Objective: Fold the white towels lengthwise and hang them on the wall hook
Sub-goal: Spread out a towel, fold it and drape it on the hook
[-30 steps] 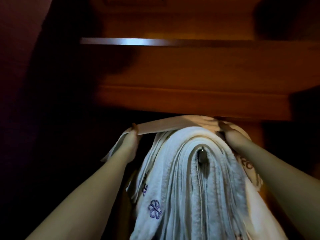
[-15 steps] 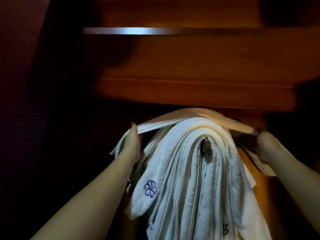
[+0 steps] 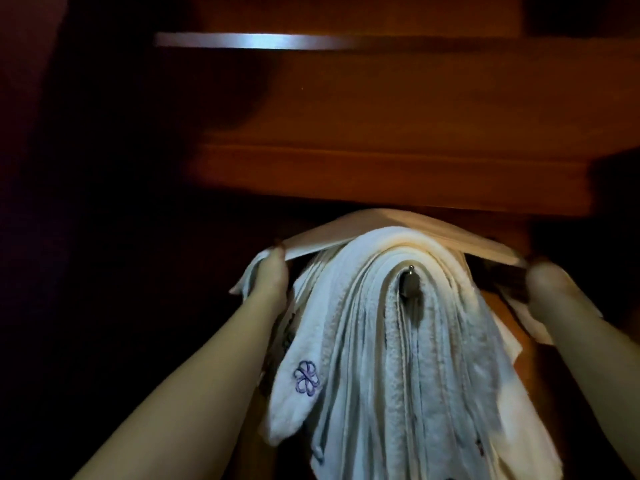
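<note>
In a dim room, a person's two bare hands hold a folded white towel [image 3: 363, 225] stretched flat across the top of a thick bundle of hanging towels [image 3: 391, 358]. The bundle is draped over a small metal wall hook [image 3: 410, 280] near the centre of the view, its layers falling away toward 6 o'clock.

The left hand [image 3: 268, 278], at about 9 o'clock from the hook, grips the near-left end of the top towel, its fingers [image 3: 277, 252] curled up around the cloth's edge. The right hand [image 3: 547, 285], at about 3 o'clock from the hook, grips the opposite end; it is blurred and partly in shadow, so its fingers can only be said to close on the fabric, not how each one lies. A loose tail of the same towel hangs down just below that hand.

The top towel arches over the crown of the bundle, touching it in the middle and lifted slightly clear at both ends.

A purple embroidered flower [image 3: 306, 377] marks one hanging corner at roughly 7 o'clock from the hook. Behind the towels, at 12 o'clock, stands reddish wooden panelling [image 3: 381, 133] with a pale strip of reflected light [image 3: 263, 41] along its upper edge. Everything to the left lies in deep shadow.
</note>
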Available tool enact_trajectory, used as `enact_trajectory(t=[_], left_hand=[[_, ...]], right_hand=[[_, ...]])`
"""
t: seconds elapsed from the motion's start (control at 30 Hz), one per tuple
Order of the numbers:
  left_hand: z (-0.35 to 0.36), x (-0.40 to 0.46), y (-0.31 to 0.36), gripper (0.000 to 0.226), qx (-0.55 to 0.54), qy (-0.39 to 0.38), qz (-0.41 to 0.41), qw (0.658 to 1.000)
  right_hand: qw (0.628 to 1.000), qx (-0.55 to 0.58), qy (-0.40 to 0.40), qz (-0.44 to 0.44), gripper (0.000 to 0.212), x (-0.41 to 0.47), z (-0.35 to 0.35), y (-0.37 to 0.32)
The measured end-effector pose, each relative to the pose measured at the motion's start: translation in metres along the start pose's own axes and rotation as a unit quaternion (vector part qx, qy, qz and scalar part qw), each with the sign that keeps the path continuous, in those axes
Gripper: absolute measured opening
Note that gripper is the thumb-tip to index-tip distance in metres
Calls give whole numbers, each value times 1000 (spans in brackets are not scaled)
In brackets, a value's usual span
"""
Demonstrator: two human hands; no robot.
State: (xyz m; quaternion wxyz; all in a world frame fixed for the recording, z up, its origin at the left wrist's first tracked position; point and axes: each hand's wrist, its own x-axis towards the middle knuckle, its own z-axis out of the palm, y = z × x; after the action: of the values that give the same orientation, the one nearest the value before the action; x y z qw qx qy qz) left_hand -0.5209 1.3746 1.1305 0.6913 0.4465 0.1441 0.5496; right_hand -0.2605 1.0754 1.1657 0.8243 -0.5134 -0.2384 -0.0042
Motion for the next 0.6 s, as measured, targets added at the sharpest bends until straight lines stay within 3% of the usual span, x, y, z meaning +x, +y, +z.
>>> enact_trajectory(t=[0.1, 0.27, 0.37, 0.4, 0.47, 0.53, 0.6], left_hand=[[1, -19, -8, 63, 13, -33, -8, 999], [-32, -2, -23, 73, -10, -9, -16, 1000], [-29, -9, 8, 49, 9, 29, 59, 998], [-28, -9, 20, 48, 10, 44, 81, 996], [-29, 2, 34, 67, -33, 71, 104, 991], [-35, 23, 32, 90, -27, 95, 102, 990], [-43, 46, 16, 98, -31, 111, 90, 989]], right_hand=[[999, -3, 18, 29, 20, -12, -3, 16], [999, 13, -3, 53, 19, -19, 12, 36], [999, 18, -4, 45, 22, -13, 14, 27], [999, 10, -6, 46, 34, -6, 11, 23], [999, -10, 6, 34, 70, 25, 7, 21], [1000, -25, 13, -2, 65, 62, 2, 21], [999, -52, 7, 12, 52, 34, 7, 9]])
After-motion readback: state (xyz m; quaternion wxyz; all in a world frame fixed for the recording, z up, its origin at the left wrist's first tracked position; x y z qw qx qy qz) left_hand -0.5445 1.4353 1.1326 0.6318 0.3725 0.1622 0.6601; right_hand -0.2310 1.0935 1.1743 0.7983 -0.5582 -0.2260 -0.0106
